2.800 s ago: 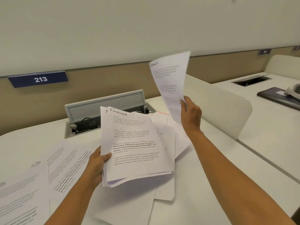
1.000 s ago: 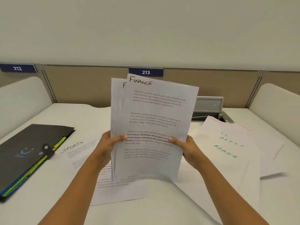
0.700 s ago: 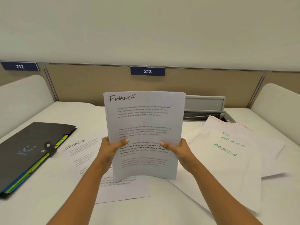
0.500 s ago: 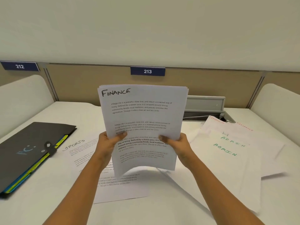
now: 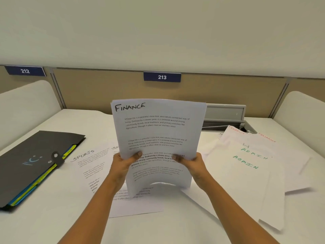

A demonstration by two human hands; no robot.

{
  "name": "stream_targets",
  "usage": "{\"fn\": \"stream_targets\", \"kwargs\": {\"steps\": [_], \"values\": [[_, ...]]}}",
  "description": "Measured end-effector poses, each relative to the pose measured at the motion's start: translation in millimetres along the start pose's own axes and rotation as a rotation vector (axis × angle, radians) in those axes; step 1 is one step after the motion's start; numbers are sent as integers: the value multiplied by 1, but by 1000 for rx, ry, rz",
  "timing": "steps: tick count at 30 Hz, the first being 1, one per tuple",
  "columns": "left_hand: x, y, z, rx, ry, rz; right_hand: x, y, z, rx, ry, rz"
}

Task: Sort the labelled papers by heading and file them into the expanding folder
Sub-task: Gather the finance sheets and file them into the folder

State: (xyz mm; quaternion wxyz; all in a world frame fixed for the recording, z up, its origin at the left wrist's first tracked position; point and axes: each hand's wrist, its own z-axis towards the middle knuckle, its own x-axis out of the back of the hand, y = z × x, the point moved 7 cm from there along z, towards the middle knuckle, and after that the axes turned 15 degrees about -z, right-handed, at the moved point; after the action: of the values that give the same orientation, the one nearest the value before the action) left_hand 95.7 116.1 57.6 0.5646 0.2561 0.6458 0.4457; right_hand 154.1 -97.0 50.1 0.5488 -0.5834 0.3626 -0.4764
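The stack of papers headed FINANCE stands upright above the desk, its bottom edge bowed. The left hand and the right hand grip its two sides, thumbs across the front sheet, fingers hidden behind. SPORTS sheets lie flat just left; the closed black folder lies further left. ADMIN sheets lie right.

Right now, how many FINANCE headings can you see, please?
3. One in black tops the stack in the left hand and right hand; two in orange at the far edge of the right pile. Others may be hidden.
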Motion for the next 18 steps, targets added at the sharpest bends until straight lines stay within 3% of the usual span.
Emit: {"fn": "stream_targets", "kwargs": {"steps": [11, 18], "values": [[5, -4, -5, 24, 8, 22, -5, 9, 0, -23, -1, -2], [15, -9, -6, 30, 104, 29, -11, 14, -1, -52, -5, -29]]}}
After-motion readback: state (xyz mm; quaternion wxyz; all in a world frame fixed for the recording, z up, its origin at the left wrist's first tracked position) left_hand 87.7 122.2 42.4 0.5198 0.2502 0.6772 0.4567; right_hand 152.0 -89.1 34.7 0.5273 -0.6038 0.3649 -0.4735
